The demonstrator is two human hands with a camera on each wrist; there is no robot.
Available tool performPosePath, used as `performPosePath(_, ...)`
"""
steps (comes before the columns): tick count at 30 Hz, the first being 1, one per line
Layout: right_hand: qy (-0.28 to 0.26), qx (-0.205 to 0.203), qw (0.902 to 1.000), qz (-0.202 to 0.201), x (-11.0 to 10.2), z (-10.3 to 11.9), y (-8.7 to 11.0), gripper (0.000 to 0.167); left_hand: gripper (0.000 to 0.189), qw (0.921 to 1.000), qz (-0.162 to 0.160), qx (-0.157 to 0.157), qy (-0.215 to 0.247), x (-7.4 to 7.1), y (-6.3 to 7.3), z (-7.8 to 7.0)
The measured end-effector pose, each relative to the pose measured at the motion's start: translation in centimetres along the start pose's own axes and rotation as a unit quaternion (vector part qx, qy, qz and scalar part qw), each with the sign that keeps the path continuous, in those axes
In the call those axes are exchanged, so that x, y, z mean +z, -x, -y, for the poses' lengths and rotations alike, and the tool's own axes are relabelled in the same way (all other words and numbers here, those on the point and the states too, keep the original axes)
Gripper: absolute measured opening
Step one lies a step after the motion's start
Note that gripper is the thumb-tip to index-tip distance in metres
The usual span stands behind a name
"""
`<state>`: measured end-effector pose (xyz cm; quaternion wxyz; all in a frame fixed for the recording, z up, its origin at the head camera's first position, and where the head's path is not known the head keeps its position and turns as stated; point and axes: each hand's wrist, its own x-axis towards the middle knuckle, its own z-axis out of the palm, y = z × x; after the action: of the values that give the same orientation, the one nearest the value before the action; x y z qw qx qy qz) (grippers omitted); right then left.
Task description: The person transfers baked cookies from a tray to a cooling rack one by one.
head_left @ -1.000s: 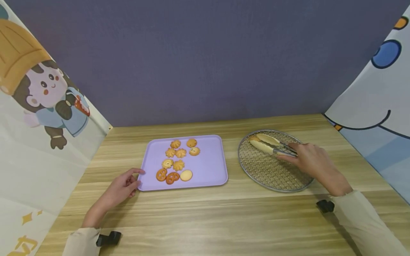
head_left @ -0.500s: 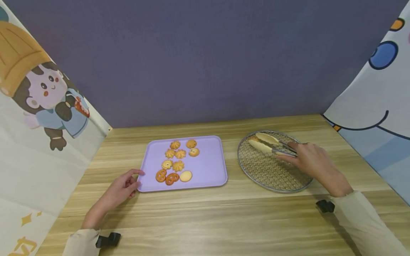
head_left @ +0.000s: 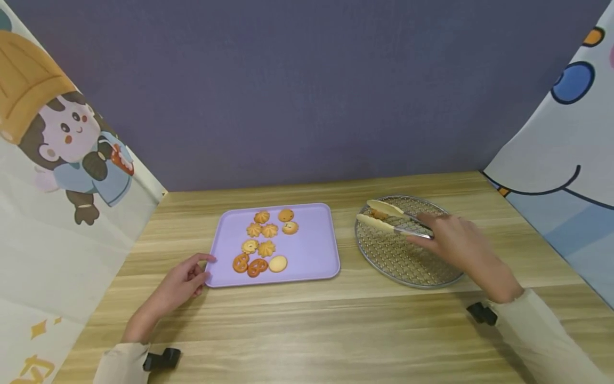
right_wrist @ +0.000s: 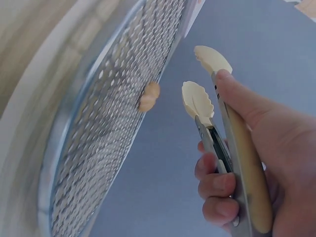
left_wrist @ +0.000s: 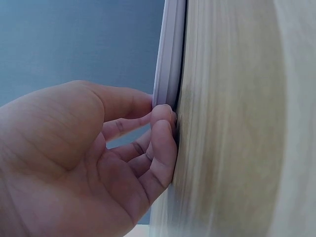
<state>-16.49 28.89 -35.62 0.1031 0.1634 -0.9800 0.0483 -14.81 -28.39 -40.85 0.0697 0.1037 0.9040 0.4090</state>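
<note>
My right hand (head_left: 453, 242) grips a pair of metal tongs (right_wrist: 229, 143) with cream scalloped tips. The tips stand apart with nothing between them, raised off the round wire mesh rack (head_left: 412, 261). A small brown cookie (right_wrist: 149, 96) lies on the mesh, partly covered by the tongs in the head view. At the left, my left hand (head_left: 178, 282) holds the front left corner of a lilac tray (head_left: 312, 250), thumb and fingers at its rim. Several cookies (head_left: 266, 248) and two pretzels (head_left: 257, 267) lie on this tray, along with a plain round biscuit (head_left: 277, 263).
Tray and rack sit side by side on a wood-grain table (head_left: 307, 325), with a narrow strip of tabletop between them. A dark blue-grey panel (head_left: 307, 96) stands behind the table. Printed cartoon sheets (head_left: 91, 149) flank both sides.
My right hand has moved slightly left with the tongs, and their tips have come up off the brown cookie, which stays on the rack. My left hand has not moved.
</note>
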Motion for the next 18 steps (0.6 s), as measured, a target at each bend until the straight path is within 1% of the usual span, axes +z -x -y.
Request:
performPosePath(4, -0.002, -0.02, 0.9996, -0.018, -0.1, 0.9, 0.0, 0.064, 0.031, 1.0, -0.002, 0.006, -0.004, 0.1, 0.0, -0.1)
performPosePath(8, -0.001, -0.047, 0.9976, -0.052, 0.1, 1.7, 0.1, 0.061, 0.032, 0.9999, -0.001, 0.012, 0.0, 0.0, 0.0, -0.1)
performPosePath(10, 0.003, -0.061, 0.9959, -0.067, 0.1, 2.1, 0.2, 0.059, 0.032, 0.9999, -0.001, 0.009, 0.004, 0.0, -0.1, 0.0)
performPosePath(12, 0.011, -0.07, 0.9948, -0.073, 0.1, 2.4, 0.3, 0.06, 0.033, 0.9999, -0.001, 0.009, 0.006, 0.0, -0.2, 0.0)
performPosePath(18, 0.017, -0.08, 0.994, -0.072, 0.0, 3.6, 0.2, 0.065, 0.032, 1.0, -0.001, 0.003, 0.001, -0.1, 0.0, 0.0)
